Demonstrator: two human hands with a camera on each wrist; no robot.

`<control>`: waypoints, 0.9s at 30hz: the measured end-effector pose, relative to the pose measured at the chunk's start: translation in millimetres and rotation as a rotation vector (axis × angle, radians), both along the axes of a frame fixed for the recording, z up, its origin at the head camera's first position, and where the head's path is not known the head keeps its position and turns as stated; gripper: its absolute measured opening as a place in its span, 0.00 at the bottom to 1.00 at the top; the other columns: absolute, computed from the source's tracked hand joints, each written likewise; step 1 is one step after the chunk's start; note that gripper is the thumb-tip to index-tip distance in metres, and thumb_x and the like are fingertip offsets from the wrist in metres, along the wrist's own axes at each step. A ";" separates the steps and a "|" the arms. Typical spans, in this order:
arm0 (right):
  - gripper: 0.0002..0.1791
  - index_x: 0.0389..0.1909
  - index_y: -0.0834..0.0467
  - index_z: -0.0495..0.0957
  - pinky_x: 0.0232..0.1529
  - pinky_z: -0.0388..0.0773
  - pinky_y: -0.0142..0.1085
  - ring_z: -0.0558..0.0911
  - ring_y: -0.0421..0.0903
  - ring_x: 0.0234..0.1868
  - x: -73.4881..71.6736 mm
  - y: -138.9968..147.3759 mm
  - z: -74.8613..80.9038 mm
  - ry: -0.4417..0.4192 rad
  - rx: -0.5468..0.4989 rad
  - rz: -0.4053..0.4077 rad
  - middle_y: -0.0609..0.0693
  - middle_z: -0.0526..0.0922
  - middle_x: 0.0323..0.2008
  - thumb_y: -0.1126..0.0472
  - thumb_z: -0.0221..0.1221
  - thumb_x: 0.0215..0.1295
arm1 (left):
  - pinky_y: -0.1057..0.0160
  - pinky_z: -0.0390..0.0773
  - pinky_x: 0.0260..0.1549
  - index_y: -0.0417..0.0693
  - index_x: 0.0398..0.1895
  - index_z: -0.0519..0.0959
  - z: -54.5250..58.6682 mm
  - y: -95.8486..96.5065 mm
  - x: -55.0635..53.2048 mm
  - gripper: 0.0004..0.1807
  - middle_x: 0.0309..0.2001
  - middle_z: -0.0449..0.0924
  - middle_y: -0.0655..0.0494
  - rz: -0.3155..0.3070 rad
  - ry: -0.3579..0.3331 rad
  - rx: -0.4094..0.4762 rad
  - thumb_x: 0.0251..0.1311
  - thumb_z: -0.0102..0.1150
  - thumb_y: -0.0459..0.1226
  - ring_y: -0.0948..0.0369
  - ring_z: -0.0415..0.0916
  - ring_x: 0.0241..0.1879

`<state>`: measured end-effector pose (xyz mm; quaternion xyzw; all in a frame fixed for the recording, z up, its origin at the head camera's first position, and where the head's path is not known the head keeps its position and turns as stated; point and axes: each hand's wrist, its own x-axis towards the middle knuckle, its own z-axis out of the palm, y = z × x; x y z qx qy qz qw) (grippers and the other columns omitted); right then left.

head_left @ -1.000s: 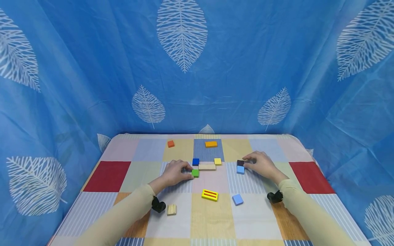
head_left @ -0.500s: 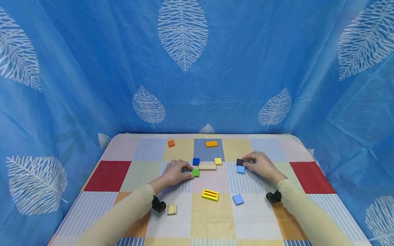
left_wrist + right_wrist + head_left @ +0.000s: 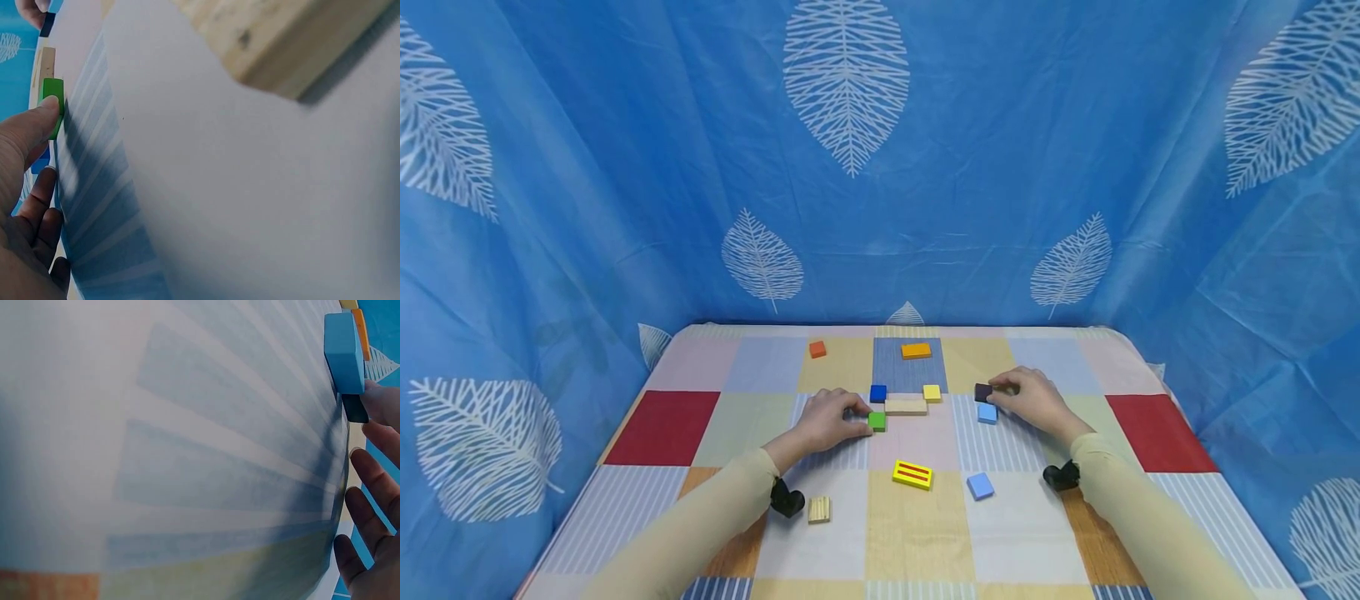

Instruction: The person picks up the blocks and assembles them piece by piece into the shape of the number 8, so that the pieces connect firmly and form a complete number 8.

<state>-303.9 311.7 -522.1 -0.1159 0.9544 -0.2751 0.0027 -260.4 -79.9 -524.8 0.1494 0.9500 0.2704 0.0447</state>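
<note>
My left hand (image 3: pixel 830 421) pinches a small green block (image 3: pixel 877 422) between thumb and index finger, at the left end of a pale wooden bar (image 3: pixel 906 407). A dark blue block (image 3: pixel 878 393) sits behind the bar's left end and a yellow block (image 3: pixel 932 393) behind its right end. My right hand (image 3: pixel 1036 403) holds a black block (image 3: pixel 982 392) by thumb and index finger. Just in front of it lies a light blue block (image 3: pixel 987 412), which partly hides the black one in the right wrist view. The other fingers of the right hand (image 3: pixel 378 506) spread loosely.
Nearer me lie a yellow block with red stripes (image 3: pixel 912 475), another light blue block (image 3: pixel 981 486) and a plain wooden block (image 3: pixel 819 510). Toward the back are a red-orange block (image 3: pixel 817 350) and an orange block (image 3: pixel 916 351). Blue leaf-print curtain (image 3: pixel 917 250) surrounds the patchwork-covered table (image 3: pixel 917 533).
My right hand has shifted the black block slightly left and away from me, opening a small gap from the light blue block. The left hand and green block stay in place.
</note>
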 end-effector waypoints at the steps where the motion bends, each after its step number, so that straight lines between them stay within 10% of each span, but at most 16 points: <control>1: 0.22 0.57 0.57 0.84 0.59 0.68 0.58 0.75 0.57 0.56 -0.5 0.0 0.0 -0.001 -0.002 -0.001 0.56 0.82 0.54 0.49 0.68 0.67 | 0.50 0.66 0.55 0.61 0.47 0.85 0.0 0.1 0.0 0.15 0.46 0.80 0.64 -0.001 0.001 -0.001 0.59 0.73 0.50 0.57 0.69 0.50; 27: 0.20 0.56 0.53 0.85 0.60 0.62 0.59 0.73 0.57 0.56 -2.8 -0.7 -1.4 -0.019 0.009 -0.018 0.54 0.83 0.54 0.50 0.69 0.66 | 0.50 0.66 0.56 0.61 0.47 0.85 0.8 0.0 0.0 0.15 0.47 0.80 0.63 -0.001 -0.003 -0.015 0.60 0.73 0.50 0.57 0.69 0.50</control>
